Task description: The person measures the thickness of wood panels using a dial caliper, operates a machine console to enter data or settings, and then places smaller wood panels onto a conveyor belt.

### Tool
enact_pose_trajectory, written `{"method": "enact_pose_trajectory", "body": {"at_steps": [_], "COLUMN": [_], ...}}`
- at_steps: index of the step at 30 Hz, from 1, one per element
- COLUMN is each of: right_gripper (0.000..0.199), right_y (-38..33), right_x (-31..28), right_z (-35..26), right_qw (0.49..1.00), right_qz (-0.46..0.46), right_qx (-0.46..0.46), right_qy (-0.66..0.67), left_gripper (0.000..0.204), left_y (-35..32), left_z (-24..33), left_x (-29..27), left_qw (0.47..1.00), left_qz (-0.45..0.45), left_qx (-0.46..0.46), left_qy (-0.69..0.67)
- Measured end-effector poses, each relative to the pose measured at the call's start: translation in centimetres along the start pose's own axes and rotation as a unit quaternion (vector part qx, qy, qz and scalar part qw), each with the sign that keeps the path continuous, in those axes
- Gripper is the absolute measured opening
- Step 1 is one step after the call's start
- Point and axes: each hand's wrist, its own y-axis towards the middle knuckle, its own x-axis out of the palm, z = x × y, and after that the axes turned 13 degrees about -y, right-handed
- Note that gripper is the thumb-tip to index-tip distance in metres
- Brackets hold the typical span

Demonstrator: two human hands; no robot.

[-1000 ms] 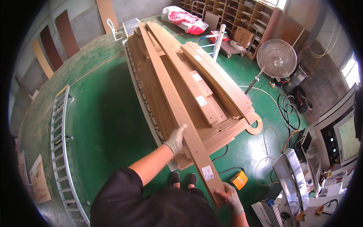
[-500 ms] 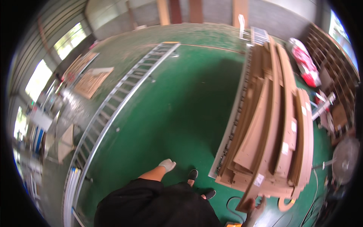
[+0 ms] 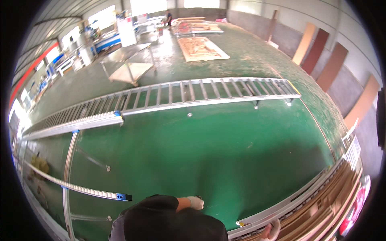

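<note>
My left hand (image 3: 196, 203), in a pale glove, hangs in front of my dark clothing above the green floor (image 3: 193, 152). Its fingers look curled in, and I see nothing in them. Low in the view, my right hand (image 3: 267, 233) is by the near end of a stack of long brown boards (image 3: 321, 209). It is blurred and partly cut off, so its fingers and any grip on a board cannot be made out. The boards lie on a metal-edged conveyor (image 3: 277, 213) at the lower right.
A long roller conveyor (image 3: 209, 90) crosses ahead of me. A metal frame with a rail (image 3: 92, 192) stands at the left. Farther back are a low table (image 3: 130, 72), flat wooden panels (image 3: 203, 49) and machines. Tall panels (image 3: 331, 66) lean on the right wall.
My view has swung left, so the roller conveyor now runs across it and the boards sit at the lower right. The metal frame has come into view at the left.
</note>
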Motion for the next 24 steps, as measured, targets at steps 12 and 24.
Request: {"method": "enact_pose_trajectory", "body": {"at_steps": [12, 24], "right_gripper": [0.022, 0.037], "right_y": [6.2, 25.3], "right_x": [25.3, 53.4], "right_z": [30.3, 30.4], "right_qw": [0.707, 0.449], "right_qz": [-0.541, -0.582], "right_qx": [-0.348, -0.399], "right_qy": [-0.293, -0.548], "left_gripper": [0.014, 0.042], "left_y": [-22.1, -22.3], "left_z": [-25.0, -24.2], "left_x": [-1.8, -10.7], "left_qw": [0.844, 0.642], "left_qz": [0.281, 0.251], "left_qx": [-0.457, -0.511], "left_qy": [-0.019, -0.514]}}
